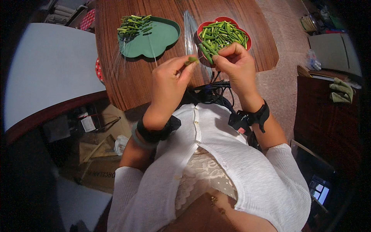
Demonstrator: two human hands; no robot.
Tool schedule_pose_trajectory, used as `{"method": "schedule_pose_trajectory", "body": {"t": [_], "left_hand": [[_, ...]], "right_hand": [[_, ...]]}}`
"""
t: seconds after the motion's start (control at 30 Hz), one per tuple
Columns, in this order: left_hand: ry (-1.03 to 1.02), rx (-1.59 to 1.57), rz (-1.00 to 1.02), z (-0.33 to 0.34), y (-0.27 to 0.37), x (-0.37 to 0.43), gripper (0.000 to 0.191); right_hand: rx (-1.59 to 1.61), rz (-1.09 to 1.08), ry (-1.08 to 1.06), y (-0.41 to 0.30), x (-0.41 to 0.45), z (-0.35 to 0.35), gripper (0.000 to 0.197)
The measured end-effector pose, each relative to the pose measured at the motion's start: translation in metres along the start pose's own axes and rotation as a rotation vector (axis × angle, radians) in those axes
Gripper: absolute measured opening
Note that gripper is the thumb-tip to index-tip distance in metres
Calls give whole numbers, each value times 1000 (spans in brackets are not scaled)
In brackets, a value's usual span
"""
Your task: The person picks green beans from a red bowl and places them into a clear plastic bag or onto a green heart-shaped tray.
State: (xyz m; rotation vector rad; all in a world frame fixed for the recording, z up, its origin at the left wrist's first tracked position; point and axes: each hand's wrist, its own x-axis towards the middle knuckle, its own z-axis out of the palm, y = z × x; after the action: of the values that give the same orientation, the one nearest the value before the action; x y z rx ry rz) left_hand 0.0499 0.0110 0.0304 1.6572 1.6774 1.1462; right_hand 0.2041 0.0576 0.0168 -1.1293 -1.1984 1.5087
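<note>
My left hand [171,76] pinches short cut green stem pieces [192,59], which look like garlic scapes. A thin metal skewer tip [202,57] shows just right of them; my fingers hide most of its length. My right hand [237,62] holds more cut stems [207,51] between thumb and fingers, close to that tip. Behind this hand sits a red flower-shaped tray [249,43] full of loose cut stems [224,32]. On a green scalloped tray [163,34] at the left lie skewered stems [132,26], their thin skewers [120,56] sticking out over the near edge.
A bundle of bare metal skewers [189,29] lies between the trays on the wooden table [136,84]. Black cables [217,87] hang at the table's near edge. To the left are a white surface [52,72] and a cardboard box [98,174]. A green cloth [341,90] hangs over dark furniture at right.
</note>
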Motion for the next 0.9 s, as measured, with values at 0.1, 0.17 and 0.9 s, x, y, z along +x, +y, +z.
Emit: {"method": "schedule_pose_trajectory", "body": {"t": [0.1,0.17,0.9], "left_hand": [[-4,-188,-149,0,3,1,13],[-43,-278,-253,-1,2,0,13],[-333,-656,-532,-17,-6,3,18]], "right_hand": [[32,-68,68,-3,-1,4,14],[44,-137,113,-3,-1,6,14],[-10,28,-144,-5,4,7,20]]}}
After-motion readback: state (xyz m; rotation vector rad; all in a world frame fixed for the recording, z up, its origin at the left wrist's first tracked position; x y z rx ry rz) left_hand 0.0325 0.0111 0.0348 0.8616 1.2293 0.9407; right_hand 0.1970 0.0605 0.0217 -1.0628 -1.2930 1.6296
